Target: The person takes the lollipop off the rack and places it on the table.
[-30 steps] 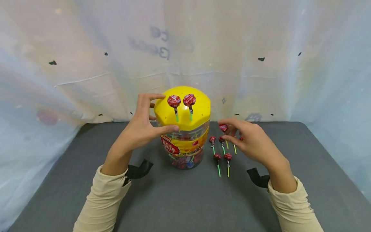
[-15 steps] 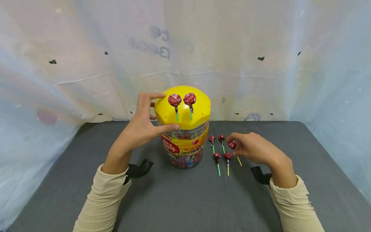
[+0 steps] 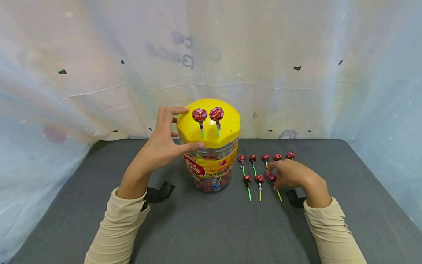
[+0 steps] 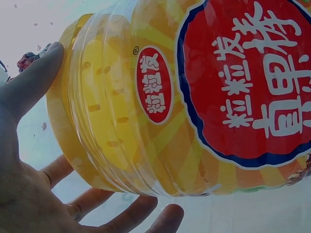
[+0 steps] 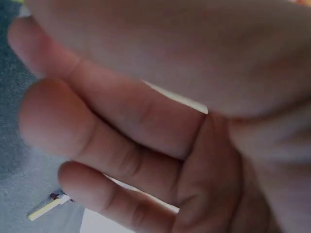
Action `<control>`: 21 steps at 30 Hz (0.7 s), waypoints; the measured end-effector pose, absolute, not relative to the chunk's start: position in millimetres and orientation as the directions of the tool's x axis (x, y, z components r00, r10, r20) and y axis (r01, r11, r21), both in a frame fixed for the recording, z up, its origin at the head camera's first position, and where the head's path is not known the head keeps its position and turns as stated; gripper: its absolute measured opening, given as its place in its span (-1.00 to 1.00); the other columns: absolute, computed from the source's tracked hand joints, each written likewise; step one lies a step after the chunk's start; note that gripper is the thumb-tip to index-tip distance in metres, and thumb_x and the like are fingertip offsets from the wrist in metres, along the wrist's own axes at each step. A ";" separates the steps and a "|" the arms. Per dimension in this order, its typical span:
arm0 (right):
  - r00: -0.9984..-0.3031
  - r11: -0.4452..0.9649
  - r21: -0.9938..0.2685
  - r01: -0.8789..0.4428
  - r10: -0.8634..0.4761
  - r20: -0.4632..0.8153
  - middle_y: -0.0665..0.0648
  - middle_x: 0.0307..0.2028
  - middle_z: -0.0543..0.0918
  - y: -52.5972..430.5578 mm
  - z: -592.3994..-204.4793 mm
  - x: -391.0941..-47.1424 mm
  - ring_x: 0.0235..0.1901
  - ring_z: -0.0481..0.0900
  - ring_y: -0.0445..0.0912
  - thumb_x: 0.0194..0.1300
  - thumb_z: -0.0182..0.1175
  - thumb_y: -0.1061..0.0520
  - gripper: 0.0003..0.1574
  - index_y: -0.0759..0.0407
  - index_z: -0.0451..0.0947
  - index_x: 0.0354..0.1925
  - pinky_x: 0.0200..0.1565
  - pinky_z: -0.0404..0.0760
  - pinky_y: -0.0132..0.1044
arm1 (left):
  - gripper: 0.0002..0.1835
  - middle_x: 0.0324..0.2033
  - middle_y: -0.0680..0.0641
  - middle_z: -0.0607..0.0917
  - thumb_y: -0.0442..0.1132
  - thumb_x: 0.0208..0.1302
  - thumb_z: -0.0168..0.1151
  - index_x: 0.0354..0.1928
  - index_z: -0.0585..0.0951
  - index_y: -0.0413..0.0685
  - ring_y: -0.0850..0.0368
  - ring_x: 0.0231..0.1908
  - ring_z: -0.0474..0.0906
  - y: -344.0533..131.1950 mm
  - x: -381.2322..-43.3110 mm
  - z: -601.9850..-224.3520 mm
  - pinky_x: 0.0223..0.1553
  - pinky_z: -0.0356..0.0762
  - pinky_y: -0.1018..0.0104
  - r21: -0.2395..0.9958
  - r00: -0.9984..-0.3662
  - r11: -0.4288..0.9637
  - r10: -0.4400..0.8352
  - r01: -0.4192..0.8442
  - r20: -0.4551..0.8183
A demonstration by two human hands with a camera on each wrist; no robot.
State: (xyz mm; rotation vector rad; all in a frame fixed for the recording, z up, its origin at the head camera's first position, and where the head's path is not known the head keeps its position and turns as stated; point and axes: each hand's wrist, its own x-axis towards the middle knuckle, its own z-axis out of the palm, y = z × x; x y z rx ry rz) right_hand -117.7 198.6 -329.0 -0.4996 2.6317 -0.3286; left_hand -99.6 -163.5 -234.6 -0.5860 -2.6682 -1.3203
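My left hand grips the yellow lid of a clear plastic candy jar, thumb at the front edge and fingers round the left side. In the left wrist view the thumb presses on the lid, beside the jar's red label. Two red-wrapped lollipops stand out on the lid's top, a left one and a right one. Right of the jar, my right hand pinches a red-wrapped lollipop low at the table; its yellow stick points toward me. The right wrist view shows mostly fingers.
Several lollipops lie in a back row, from one near the jar to one at the far right. Two more, one left and one right, lie in front on the dark grey table. A pale curtain hangs behind.
My right hand has carried its lollipop down and toward me, from above the back row to the right end of the front row. The left hand keeps its grip on the lid.
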 end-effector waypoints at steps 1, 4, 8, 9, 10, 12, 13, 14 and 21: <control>-0.838 0.908 -0.300 -0.292 -0.394 -0.377 -0.09 -0.49 0.66 199.2 -330.2 -118.2 -0.47 0.56 -0.24 0.03 0.52 0.15 -0.48 0.03 0.60 0.00 -0.39 0.52 -0.25 | -0.09 0.35 -0.11 0.07 -0.06 0.12 0.51 0.38 0.13 0.05 -0.08 0.28 0.10 -163.3 -99.7 -234.7 0.14 0.40 -0.14 0.742 -0.919 0.548 0.293 0.386 0.262; -0.843 0.917 -0.292 -0.273 -0.374 -0.388 -0.08 -0.48 0.66 199.3 -332.9 -120.0 -0.46 0.56 -0.23 0.03 0.53 0.14 -0.47 0.02 0.59 0.00 -0.39 0.51 -0.24 | -0.08 0.35 -0.11 0.07 -0.06 0.11 0.51 0.39 0.12 0.06 -0.09 0.29 0.11 -163.2 -99.7 -234.9 0.14 0.40 -0.14 0.738 -0.919 0.552 0.292 0.388 0.264; -0.844 0.922 -0.286 -0.259 -0.360 -0.397 -0.06 -0.46 0.64 199.4 -334.5 -122.1 -0.46 0.54 -0.20 0.03 0.53 0.11 -0.48 0.01 0.59 -0.01 -0.40 0.49 -0.24 | -0.08 0.37 -0.11 0.05 -0.05 0.12 0.51 0.38 0.12 0.07 -0.09 0.28 0.12 -163.5 -99.1 -234.5 0.13 0.39 -0.11 0.736 -0.921 0.558 0.290 0.383 0.260; -0.844 0.923 -0.285 -0.259 -0.360 -0.398 -0.05 -0.46 0.64 199.5 -334.4 -122.4 -0.46 0.54 -0.19 0.03 0.53 0.10 -0.48 0.01 0.59 -0.02 -0.41 0.48 -0.23 | -0.08 0.37 -0.10 0.05 -0.05 0.12 0.50 0.38 0.12 0.07 -0.09 0.28 0.12 -163.6 -99.0 -234.4 0.13 0.39 -0.10 0.736 -0.922 0.559 0.290 0.382 0.258; -0.844 0.923 -0.284 -0.258 -0.358 -0.399 -0.05 -0.46 0.64 199.6 -334.6 -122.7 -0.46 0.54 -0.19 0.02 0.54 0.10 -0.48 0.00 0.59 -0.02 -0.41 0.48 -0.23 | -0.09 0.37 -0.10 0.05 -0.05 0.12 0.50 0.38 0.12 0.07 -0.09 0.28 0.12 -163.7 -98.8 -234.2 0.12 0.39 -0.09 0.736 -0.922 0.560 0.289 0.380 0.257; -0.844 0.922 -0.283 -0.264 -0.362 -0.395 -0.05 -0.47 0.64 200.2 -334.7 -123.1 -0.47 0.54 -0.19 0.01 0.55 0.09 -0.47 0.01 0.60 -0.03 -0.41 0.48 -0.22 | -0.09 0.37 -0.10 0.05 -0.04 0.12 0.50 0.38 0.12 0.07 -0.09 0.27 0.12 -163.7 -98.7 -233.9 0.11 0.39 -0.07 0.736 -0.922 0.560 0.289 0.380 0.257; -0.844 0.922 -0.281 -0.266 -0.364 -0.394 -0.05 -0.47 0.64 200.5 -334.6 -123.3 -0.46 0.54 -0.19 0.00 0.55 0.09 -0.47 0.02 0.60 -0.03 -0.40 0.49 -0.21 | -0.09 0.37 -0.10 0.05 -0.04 0.12 0.50 0.38 0.12 0.06 -0.09 0.27 0.12 -163.6 -98.7 -233.9 0.11 0.38 -0.06 0.735 -0.922 0.561 0.288 0.381 0.258; -0.845 0.923 -0.279 -0.265 -0.362 -0.394 -0.05 -0.47 0.65 200.3 -334.9 -123.5 -0.46 0.55 -0.20 0.00 0.55 0.09 -0.47 0.02 0.60 -0.04 -0.40 0.50 -0.21 | -0.09 0.37 -0.10 0.05 -0.04 0.12 0.50 0.38 0.12 0.07 -0.09 0.27 0.12 -163.6 -98.7 -233.9 0.11 0.38 -0.05 0.734 -0.922 0.562 0.288 0.381 0.258; -0.845 0.928 -0.278 -0.247 -0.347 -0.406 -0.05 -0.45 0.68 200.3 -336.5 -124.5 -0.43 0.58 -0.20 0.02 0.55 0.08 -0.46 0.06 0.59 -0.02 -0.33 0.55 -0.16 | -0.09 0.36 -0.10 0.06 -0.04 0.12 0.50 0.38 0.12 0.07 -0.08 0.26 0.12 -163.4 -99.3 -234.7 0.10 0.38 -0.04 0.736 -0.920 0.556 0.292 0.386 0.262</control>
